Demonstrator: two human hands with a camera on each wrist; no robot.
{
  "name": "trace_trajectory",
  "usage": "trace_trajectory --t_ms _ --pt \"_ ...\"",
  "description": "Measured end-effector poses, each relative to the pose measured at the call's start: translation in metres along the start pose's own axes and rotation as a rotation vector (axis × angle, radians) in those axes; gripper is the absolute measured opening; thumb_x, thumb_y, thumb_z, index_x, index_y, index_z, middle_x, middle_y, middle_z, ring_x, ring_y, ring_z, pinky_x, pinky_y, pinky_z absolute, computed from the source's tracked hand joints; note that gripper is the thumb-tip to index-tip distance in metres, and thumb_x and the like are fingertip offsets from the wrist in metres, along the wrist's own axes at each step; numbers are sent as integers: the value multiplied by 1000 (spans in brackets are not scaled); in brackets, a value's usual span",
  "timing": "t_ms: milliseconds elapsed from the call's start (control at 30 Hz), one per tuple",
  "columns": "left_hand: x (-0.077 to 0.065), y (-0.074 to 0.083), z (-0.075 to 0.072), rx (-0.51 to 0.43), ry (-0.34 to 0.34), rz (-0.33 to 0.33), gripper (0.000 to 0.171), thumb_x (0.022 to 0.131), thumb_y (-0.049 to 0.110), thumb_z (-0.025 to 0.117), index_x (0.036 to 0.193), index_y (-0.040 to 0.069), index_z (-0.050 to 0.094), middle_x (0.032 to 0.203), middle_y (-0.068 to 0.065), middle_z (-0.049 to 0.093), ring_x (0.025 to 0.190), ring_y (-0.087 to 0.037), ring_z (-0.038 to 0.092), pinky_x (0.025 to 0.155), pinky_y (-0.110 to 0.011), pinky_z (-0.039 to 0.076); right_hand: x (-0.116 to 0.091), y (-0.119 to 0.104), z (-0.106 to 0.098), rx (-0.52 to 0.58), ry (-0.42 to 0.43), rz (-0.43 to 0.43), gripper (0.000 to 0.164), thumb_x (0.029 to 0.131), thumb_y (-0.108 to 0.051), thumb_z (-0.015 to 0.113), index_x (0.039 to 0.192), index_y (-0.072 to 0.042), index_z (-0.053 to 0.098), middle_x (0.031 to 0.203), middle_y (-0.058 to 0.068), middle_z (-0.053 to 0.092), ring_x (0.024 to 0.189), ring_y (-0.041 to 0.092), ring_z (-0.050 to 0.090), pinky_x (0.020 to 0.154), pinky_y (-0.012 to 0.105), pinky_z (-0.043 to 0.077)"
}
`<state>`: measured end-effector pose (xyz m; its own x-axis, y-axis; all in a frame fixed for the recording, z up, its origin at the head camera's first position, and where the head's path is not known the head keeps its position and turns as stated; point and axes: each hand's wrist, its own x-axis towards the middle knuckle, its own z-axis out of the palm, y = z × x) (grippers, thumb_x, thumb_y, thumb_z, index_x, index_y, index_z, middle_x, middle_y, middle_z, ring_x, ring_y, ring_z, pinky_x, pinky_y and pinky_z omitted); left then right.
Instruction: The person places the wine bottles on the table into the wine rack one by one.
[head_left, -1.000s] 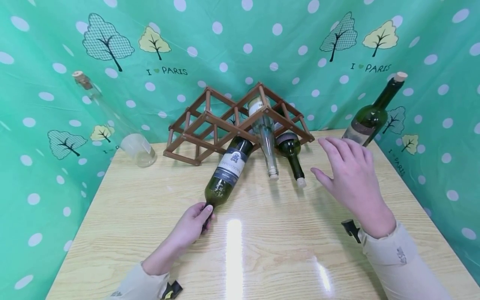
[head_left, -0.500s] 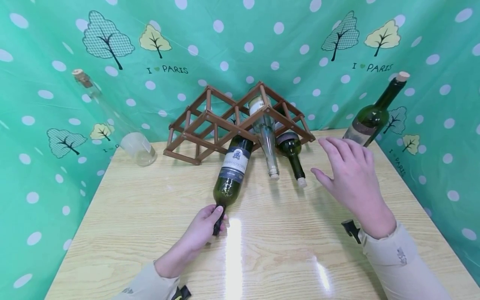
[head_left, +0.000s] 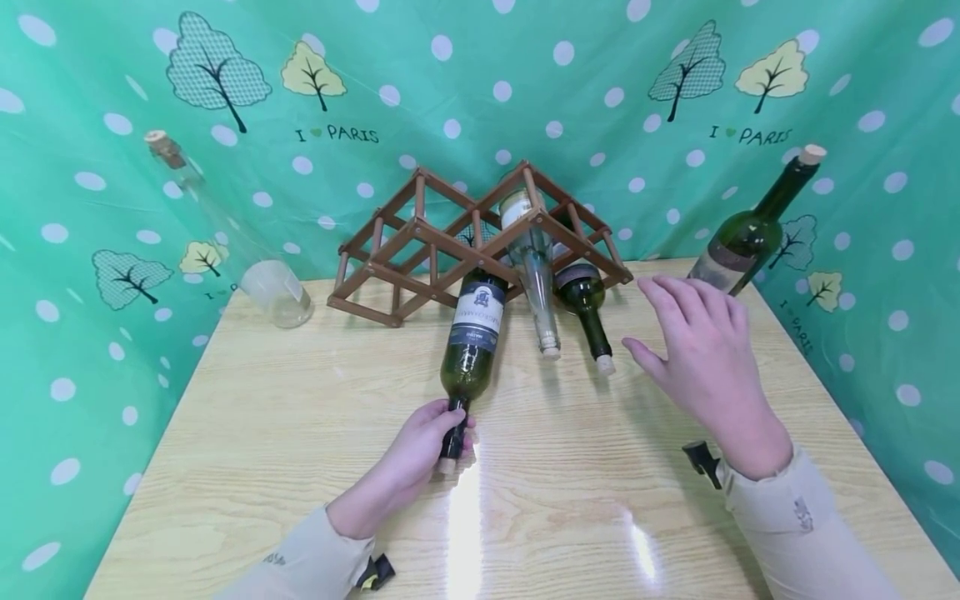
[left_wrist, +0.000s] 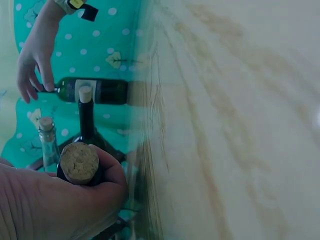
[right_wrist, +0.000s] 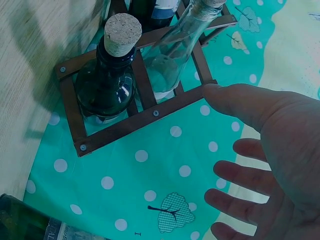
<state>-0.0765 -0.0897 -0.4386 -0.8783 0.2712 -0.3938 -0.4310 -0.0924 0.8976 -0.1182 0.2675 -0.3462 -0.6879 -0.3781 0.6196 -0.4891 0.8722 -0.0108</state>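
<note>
My left hand [head_left: 423, 442] grips the neck of a green wine bottle [head_left: 472, 337] with a white and blue label. The base end of that bottle sits in a lower opening of the brown wooden wine rack [head_left: 431, 233]. In the left wrist view its cork [left_wrist: 80, 163] pokes out of my curled fingers. To the right in the rack lie a clear bottle [head_left: 536, 275] and a dark green bottle [head_left: 585, 304], corks toward me. My right hand [head_left: 705, 367] hovers over the table with fingers spread, holding nothing, between the rack and an upright green bottle [head_left: 738, 242].
A tall clear corked bottle [head_left: 270, 283] stands at the back left of the wooden table [head_left: 285, 433]. Green polka-dot cloth [head_left: 450, 75] hangs close behind the rack and along both sides.
My left hand has moved right with the bottle's neck, so the bottle now points more straight toward me and reaches a bit deeper into the rack. My right hand stays put.
</note>
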Motion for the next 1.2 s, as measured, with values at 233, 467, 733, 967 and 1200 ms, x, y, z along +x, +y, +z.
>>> trace_trajectory --t_ms 233,467,733,967,1200 --pt "9 3 6 -3 -22 11 38 109 9 48 138 -16 45 121 -22 63 86 -17 66 82 -31 58 -1 0 0 -1 -10 8 87 75 -22 97 148 0 55 140 26 59 125 51 50 97 69 39" --pt "21 6 12 -33 -58 12 42 110 7 47 143 -19 40 127 -26 61 89 -18 69 87 -33 60 -1 0 1 -8 -26 17 89 76 -23 97 150 -1 53 140 26 59 126 51 49 98 69 38" --pt "30 12 17 -51 -47 10 42 112 9 47 144 -16 40 132 -29 58 93 -20 71 91 -35 60 0 0 1 -3 -27 15 87 76 -23 96 149 0 54 140 26 59 126 51 49 98 69 38" --pt "41 17 22 -89 -83 30 40 113 9 47 143 -17 39 129 -27 57 92 -19 72 92 -34 60 1 0 1 -1 -29 19 87 76 -23 96 149 0 54 140 26 59 127 51 49 99 69 38" --pt "52 21 23 -104 -85 58 38 113 8 46 141 -18 40 125 -24 57 91 -18 72 89 -31 60 0 0 2 0 -26 13 87 76 -23 96 149 0 54 140 26 59 126 51 49 98 69 38"
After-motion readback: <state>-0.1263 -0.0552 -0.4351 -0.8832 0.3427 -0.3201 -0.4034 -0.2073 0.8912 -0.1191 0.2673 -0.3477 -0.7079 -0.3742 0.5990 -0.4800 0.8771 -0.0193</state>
